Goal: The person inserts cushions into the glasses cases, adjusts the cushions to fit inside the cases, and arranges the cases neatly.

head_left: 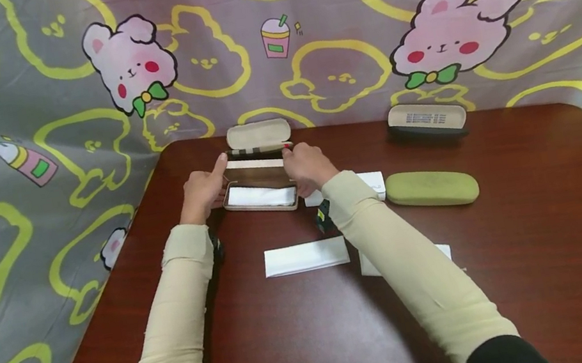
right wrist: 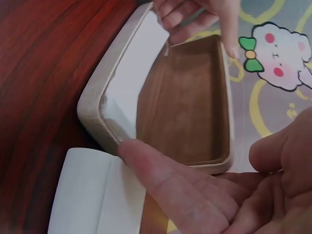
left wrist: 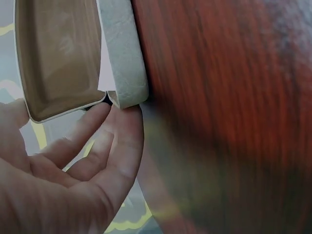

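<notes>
A glasses case (head_left: 263,209) with brown lining stands opened, its lid (head_left: 259,164) raised. Inside its base lies a folded white cloth (head_left: 261,196). My left hand (head_left: 202,191) holds the case's left end, fingers by the hinge and thumb at the lid's edge. At the opposite end my right hand (head_left: 308,165) holds the case; its forefinger (right wrist: 161,170) touches the base's corner in the right wrist view. There the right thumb (right wrist: 273,151) shows near the lid. The left wrist view shows the left fingertips (left wrist: 127,114) against the base's pale outer end.
Behind stands another opened case (head_left: 258,134) with a pale lid. A dark opened case (head_left: 426,120) stands at the back right, a green closed case (head_left: 432,187) in front of it. A white packet (head_left: 373,183) lies beside my right wrist. Nearer lie white folded cloths (head_left: 305,257) on the table (head_left: 558,238).
</notes>
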The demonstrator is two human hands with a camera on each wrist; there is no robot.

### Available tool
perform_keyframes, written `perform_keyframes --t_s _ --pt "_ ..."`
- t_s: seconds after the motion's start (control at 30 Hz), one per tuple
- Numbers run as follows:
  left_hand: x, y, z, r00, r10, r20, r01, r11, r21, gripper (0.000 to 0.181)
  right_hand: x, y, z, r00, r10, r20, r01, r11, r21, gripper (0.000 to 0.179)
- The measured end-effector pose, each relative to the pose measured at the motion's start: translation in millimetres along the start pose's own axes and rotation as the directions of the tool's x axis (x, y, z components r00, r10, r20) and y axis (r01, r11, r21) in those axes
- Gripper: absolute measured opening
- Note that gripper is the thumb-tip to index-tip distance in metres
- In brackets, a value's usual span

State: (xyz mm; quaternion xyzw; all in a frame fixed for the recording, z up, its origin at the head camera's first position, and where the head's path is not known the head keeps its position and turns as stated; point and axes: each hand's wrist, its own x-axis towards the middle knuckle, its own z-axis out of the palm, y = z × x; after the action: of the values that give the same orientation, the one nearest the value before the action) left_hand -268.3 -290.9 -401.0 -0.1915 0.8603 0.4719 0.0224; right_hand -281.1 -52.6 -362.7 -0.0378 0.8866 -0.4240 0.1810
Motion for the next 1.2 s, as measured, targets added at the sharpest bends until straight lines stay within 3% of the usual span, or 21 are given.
perform_keyframes --t_s 0.23,0.47,0.7,0.93,1.1,1.2 --pt "-2.9 -2.3 -6.1 0.997 0.028 0.073 -0.025 0.999 -0.03 0.084 5.9 -0.1 4.5 0.999 0.012 -0.048 -0.016 0.996 -0.092 0.044" --pt "-5.0 -6.4 -10.1 0.987 0.038 0.157 -0.022 0.994 -0.103 0.086 1.6 5.7 1.5 0.993 -0.109 -0.04 0.095 0.964 -0.25 0.05" --pt "-6.1 -12.2 -12.4 0.971 0.11 0.21 -0.09 0.991 -0.104 0.079 -5.3 6.8 0.1 0.973 -0.229 -0.032 0.204 0.916 -0.344 0.054" --pt "-3.8 -18.6 -14.9 0.952 0.145 0.268 -0.103 0.981 -0.165 0.067 -11.9 4.4 2.2 0.964 -0.263 -0.02 0.24 0.905 -0.352 0.057" --pt "-3.5 -23.4 -18.9 0.931 0.18 0.318 -0.115 0.97 -0.213 0.056 -18.3 5.4 6.4 0.955 -0.294 -0.04 0.261 0.897 -0.356 0.06" --pt "-8.1 -22.5 -24.0 0.927 0.173 0.332 -0.113 0.975 -0.194 0.05 -20.6 7.9 10.5 0.947 -0.315 -0.063 0.271 0.889 -0.368 0.061"
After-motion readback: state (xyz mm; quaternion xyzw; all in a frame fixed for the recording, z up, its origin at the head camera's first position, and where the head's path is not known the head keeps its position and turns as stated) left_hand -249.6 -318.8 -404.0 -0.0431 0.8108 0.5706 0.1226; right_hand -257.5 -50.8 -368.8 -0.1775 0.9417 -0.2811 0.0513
